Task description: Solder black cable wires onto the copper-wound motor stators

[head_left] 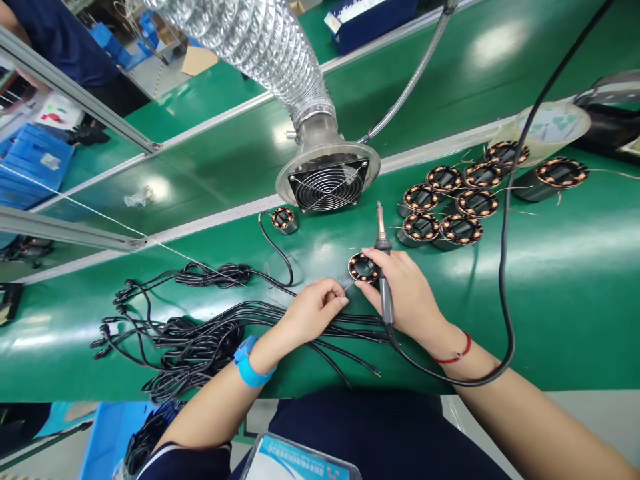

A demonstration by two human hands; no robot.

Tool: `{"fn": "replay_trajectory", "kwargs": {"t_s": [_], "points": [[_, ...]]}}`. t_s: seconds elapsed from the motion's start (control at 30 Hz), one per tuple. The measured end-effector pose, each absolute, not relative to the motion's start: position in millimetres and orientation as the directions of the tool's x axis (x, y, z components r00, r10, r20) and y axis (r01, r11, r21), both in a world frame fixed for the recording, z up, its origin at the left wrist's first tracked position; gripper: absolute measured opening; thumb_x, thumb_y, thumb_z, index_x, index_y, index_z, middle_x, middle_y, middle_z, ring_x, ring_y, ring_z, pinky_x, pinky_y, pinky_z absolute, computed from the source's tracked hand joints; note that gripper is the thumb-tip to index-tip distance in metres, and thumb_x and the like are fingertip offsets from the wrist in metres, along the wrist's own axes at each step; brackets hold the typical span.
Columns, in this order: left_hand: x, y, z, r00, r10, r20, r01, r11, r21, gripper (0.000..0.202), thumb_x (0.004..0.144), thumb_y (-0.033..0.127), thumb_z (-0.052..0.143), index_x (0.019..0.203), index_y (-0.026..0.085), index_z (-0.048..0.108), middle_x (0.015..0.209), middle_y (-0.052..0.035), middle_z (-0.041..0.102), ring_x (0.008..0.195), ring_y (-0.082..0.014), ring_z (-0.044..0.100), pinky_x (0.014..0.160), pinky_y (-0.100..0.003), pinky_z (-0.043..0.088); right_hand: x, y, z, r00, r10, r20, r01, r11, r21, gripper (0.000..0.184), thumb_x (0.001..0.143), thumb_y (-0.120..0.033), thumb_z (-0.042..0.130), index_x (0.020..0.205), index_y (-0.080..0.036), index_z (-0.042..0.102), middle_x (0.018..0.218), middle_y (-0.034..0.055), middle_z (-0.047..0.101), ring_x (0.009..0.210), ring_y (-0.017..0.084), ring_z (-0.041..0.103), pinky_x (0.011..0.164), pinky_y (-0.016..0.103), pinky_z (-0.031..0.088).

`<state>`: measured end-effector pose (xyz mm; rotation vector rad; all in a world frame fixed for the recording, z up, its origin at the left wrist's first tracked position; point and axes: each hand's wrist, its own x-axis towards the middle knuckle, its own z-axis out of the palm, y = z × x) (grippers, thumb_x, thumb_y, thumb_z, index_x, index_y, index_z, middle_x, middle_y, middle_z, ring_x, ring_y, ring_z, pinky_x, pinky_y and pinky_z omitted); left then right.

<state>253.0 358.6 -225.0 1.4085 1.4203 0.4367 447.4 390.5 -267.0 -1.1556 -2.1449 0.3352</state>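
Note:
In my right hand (407, 287) is a round motor stator (361, 268) with copper windings, held between thumb and fingers. The same hand carries a soldering iron (384, 267), its metal tip pointing up and away from me. My left hand (314, 310) is closed in a pinch at the stator's near left side, on a thin wire lead (349, 285) coming off it. Black cables (270, 310) run across the bench beneath my left hand. Another stator (283, 219), joined to a black cable, stands farther back on the left.
A fume extractor with a fan (330, 187) and foil duct (260, 53) hangs ahead. Several stators (463, 230) stand at the right, near a tape roll (555, 130). Coiled cables (195, 347) lie at the left. The iron's cord (505, 267) loops on the right. A person (70, 47) is beyond the frame.

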Motion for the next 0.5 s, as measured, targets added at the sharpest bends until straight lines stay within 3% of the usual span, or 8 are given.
{"fn": "replay_trajectory", "kwargs": {"t_s": [0.1,0.2,0.37,0.5], "points": [[249.3,359.3,-222.0,0.187,0.952,-0.244,0.569,0.098,0.817,0.016,0.089,0.02,0.049,0.082,0.017,0.063,0.081,-0.0016,0.057,0.076,-0.0137,0.052,0.075,-0.027,0.041,447.2,390.0,-267.7,-0.383,0.818,0.428,0.643,0.57,-0.512,0.043,0.09,-0.033,0.057,0.13,-0.019,0.048,0.1,0.0108,0.066,0.092,0.029,0.059,0.079,0.045,0.052],[246.2,370.6,-220.3,0.244,0.944,-0.222,0.508,0.071,0.859,0.021,0.089,0.022,0.05,0.083,0.017,0.07,0.081,-0.0029,0.06,0.076,-0.0147,0.053,0.076,-0.028,0.042,447.1,389.9,-268.6,-0.381,0.831,0.406,0.645,0.553,-0.527,0.044,0.09,-0.033,0.058,0.131,-0.02,0.049,0.104,0.0116,0.066,0.095,0.03,0.06,0.08,0.046,0.052],[250.8,388.9,-221.8,0.407,0.851,-0.333,0.24,0.252,0.937,0.022,0.081,0.035,0.065,0.073,0.015,0.07,0.076,-0.0023,0.062,0.073,-0.0133,0.053,0.073,-0.027,0.042,451.3,396.3,-269.9,-0.5,0.788,0.359,0.566,0.611,-0.554,0.044,0.089,-0.025,0.055,0.132,-0.022,0.048,0.106,0.0104,0.068,0.096,0.029,0.062,0.08,0.046,0.052],[253.5,384.8,-221.4,0.262,0.892,-0.367,0.095,0.355,0.93,0.035,0.078,0.048,0.07,0.09,0.015,0.065,0.065,0.0036,0.054,0.057,-0.0076,0.043,0.057,-0.022,0.035,461.7,403.5,-266.5,-0.504,0.784,0.363,0.519,0.611,-0.598,0.048,0.09,-0.023,0.055,0.137,-0.022,0.044,0.114,0.0113,0.067,0.105,0.028,0.063,0.088,0.048,0.052]]}}
